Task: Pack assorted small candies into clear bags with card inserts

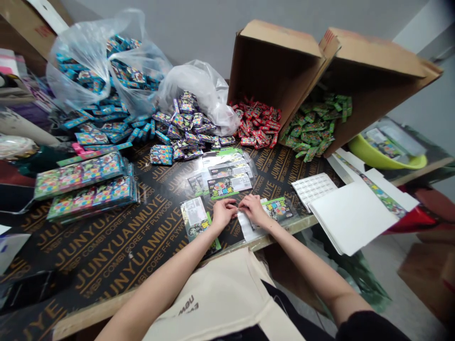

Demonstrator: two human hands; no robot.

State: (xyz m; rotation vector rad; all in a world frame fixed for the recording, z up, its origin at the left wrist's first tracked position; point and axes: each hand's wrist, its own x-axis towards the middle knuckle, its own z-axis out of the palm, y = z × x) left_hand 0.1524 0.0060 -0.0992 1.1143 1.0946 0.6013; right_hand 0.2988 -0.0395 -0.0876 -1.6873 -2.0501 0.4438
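My left hand (pixel 223 213) and my right hand (pixel 253 208) meet at the near edge of the black plywood table (pixel 117 246), fingertips pinched together over a clear plastic packet (pixel 249 226). What the fingertips grip is too small to name. A printed green card packet (pixel 279 209) lies just right of my right hand. Another packet (pixel 196 219) lies left of my left hand. A stack of printed cards in sleeves (pixel 227 176) sits just beyond both hands.
Blue packets (pixel 103 118) spill from a clear bag, purple ones (pixel 185 123) from another. Red sweets (pixel 258 125) and green sweets (pixel 313 125) spill from two tipped cardboard boxes. Filled packs (pixel 85 184) are stacked left. White sheets (pixel 351 215) and a green bowl (pixel 377 158) are right.
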